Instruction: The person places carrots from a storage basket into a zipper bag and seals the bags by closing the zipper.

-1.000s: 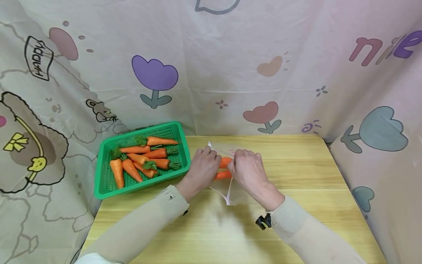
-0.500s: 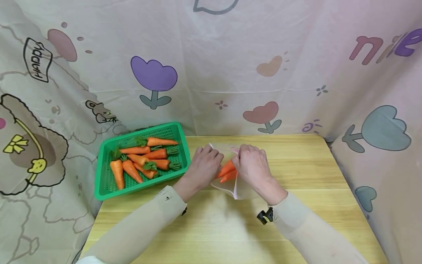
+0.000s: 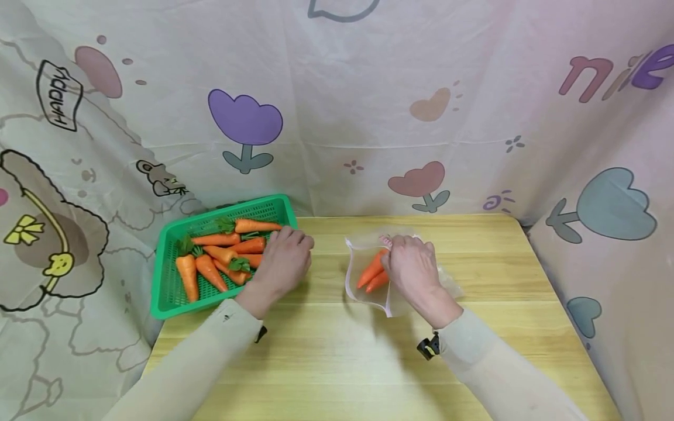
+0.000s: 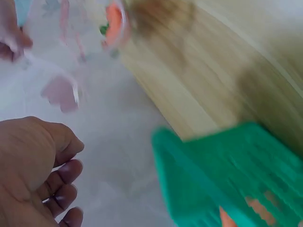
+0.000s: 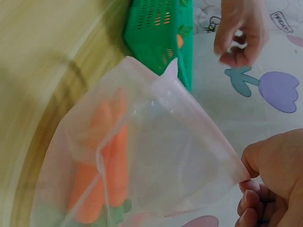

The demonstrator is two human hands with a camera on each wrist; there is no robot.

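Note:
My right hand [image 3: 416, 269] pinches the edge of a clear zip-top bag [image 5: 170, 156] between thumb and fingers. The bag's mouth gapes toward the left. Two carrots [image 3: 371, 270] lie inside it, seen through the plastic in the right wrist view. My left hand [image 3: 281, 260] is over the right end of a green basket [image 3: 160, 263], with its fingers loosely curled. Nothing is between those fingers in the left wrist view, where the hand is beside the basket's rim. Several carrots [image 3: 207, 272] with green tops lie in the basket, some partly hidden by the left hand.
A wooden table [image 3: 337, 362] carries the basket on the left and the bag near the middle. Behind and at the sides hangs a printed cloth [image 3: 337, 117] with tulips and hearts. A small black camera [image 3: 429, 346] sits on the right wrist.
My left hand has let go of the bag and moved left to the basket. The bag's mouth has opened wider, and my right hand has shifted slightly right with its edge.

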